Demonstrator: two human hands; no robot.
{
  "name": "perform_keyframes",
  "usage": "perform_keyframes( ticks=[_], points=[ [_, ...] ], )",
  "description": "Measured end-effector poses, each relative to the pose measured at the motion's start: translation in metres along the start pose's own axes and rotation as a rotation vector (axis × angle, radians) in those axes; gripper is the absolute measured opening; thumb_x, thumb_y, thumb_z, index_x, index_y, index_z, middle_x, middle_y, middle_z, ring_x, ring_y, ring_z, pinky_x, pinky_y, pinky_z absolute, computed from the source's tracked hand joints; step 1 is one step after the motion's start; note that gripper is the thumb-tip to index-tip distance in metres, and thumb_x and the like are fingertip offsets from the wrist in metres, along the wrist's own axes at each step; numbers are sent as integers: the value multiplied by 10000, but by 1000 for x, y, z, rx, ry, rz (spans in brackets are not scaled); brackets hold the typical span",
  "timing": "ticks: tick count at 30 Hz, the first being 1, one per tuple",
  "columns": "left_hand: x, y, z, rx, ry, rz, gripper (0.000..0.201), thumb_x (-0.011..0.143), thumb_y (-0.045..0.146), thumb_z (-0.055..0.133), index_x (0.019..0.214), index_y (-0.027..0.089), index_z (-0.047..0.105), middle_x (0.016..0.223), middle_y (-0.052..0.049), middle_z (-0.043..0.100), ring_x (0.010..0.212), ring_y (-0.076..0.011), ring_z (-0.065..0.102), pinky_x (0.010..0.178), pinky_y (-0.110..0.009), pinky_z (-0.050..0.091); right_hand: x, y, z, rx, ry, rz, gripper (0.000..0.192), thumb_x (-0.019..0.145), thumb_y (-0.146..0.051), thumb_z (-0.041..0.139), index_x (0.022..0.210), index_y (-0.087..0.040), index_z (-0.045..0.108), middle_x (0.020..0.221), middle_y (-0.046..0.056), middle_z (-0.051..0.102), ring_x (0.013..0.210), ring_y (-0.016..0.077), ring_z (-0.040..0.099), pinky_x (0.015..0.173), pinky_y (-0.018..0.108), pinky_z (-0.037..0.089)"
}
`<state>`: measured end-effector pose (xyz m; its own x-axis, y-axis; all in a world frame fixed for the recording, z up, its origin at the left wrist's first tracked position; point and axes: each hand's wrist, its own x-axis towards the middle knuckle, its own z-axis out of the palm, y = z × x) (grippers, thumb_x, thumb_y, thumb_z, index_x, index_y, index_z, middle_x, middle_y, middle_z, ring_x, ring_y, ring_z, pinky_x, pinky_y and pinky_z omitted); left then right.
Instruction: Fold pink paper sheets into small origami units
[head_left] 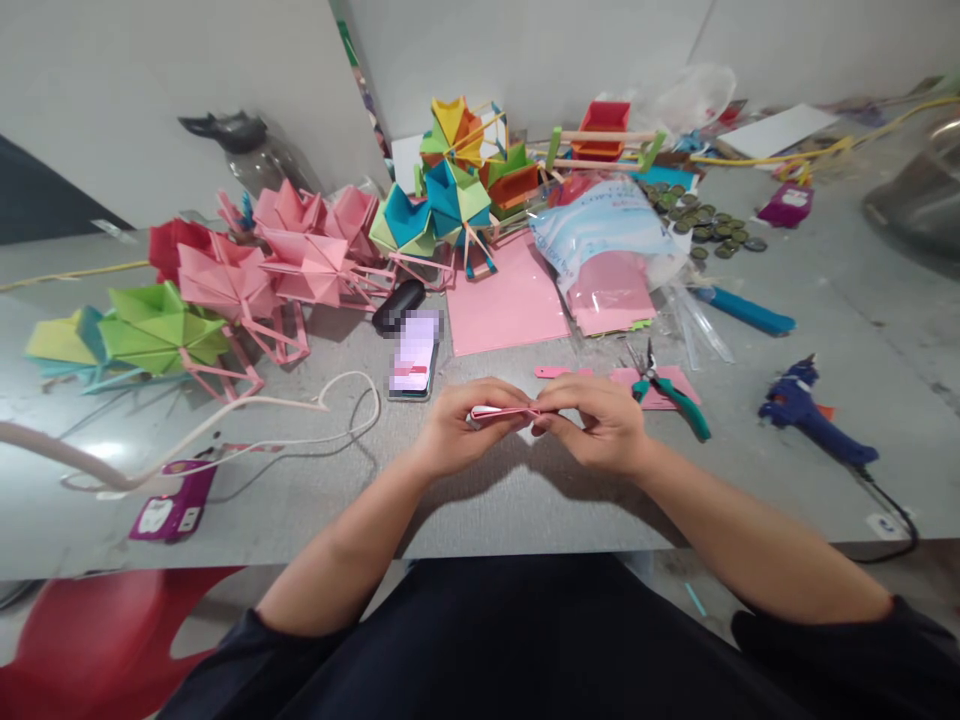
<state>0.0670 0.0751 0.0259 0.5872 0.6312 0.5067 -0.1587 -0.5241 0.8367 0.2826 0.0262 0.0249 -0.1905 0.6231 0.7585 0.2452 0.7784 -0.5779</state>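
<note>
Between my two hands is a folded piece of pink paper point(495, 411), held low over the table's front part. My left hand point(466, 425) is closed on its left side, thumb below and fingers above. Pinching the other end is my right hand point(596, 420), its fingertips close to those of the left; they hide much of the paper. Just beyond my hands lies a flat pink strip point(553, 372) with a small hole. Teal-handled pliers point(671, 393) rest on a pink piece of paper right of my right hand.
Folded pink paper shapes point(225, 275) and green ones point(161, 330) crowd the left. A phone point(415, 355) lies near pink sheets point(506, 300). To the right are a blue glue gun point(814, 410), a blue cutter point(750, 310) and several coins point(705, 220). A white cable point(300, 400) curves across the left.
</note>
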Motion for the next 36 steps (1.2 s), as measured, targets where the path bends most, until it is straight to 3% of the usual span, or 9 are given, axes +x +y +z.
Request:
perform_keyframes(
  ticks=[12,20,29,36],
  points=[
    [2,3,4,9,31,62,178,1060,329,738,975,183,793,983,-109,856,913,-187,831,812,-310,680,2,-3,1,-30,61,-54,202,928,-63,753,1027,-227,815,751,4,810,660,156,772,621,249,638],
    [2,2,2,54,95,135,114,1054,271,734,1016,191,806,997,-104,859,940,-189,828,839,-325,674,0,-5,1,-30,82,-20,209,925,-97,765,1083,-228,802,773,21,806,669,177,764,651,311,659],
    [2,3,2,125,63,154,91,1059,237,724,1055,196,805,1023,-105,863,960,-192,830,855,-332,672,0,-2,1,-47,120,-64,269,927,-75,765,1130,-247,804,798,18,812,696,194,778,663,332,668],
    [3,3,2,164,69,176,80,1047,237,739,1047,200,811,1020,-98,863,951,-194,831,855,-331,674,1,-4,1,-129,79,-53,223,924,-78,758,1051,-259,789,811,13,814,685,187,768,644,313,657]
  ],
)
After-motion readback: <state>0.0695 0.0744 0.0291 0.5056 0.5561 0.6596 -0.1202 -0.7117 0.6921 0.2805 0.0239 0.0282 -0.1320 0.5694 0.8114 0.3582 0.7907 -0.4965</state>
